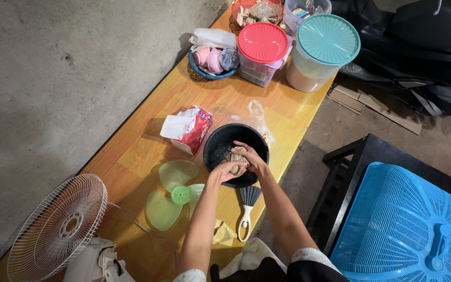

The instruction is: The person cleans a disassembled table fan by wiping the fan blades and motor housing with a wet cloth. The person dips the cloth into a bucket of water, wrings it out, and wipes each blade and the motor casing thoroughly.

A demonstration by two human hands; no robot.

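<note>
Both of my hands are inside a black bowl (220,143) on the orange wooden table (147,146). My left hand (227,169) and my right hand (250,156) together squeeze a wet beige cloth (234,154) over the bowl. A small brush (247,206) with a white handle and dark bristles lies just in front of the bowl. A pale green fan blade (176,193) lies flat to the left of my left forearm.
A white fan grille and motor (58,227) lie at the near left. A tissue pack (188,128), a clear plastic bag (259,117), lidded containers (322,49) and a cup basket (212,60) stand farther back. A blue fan grille (403,224) rests on a black stool to the right.
</note>
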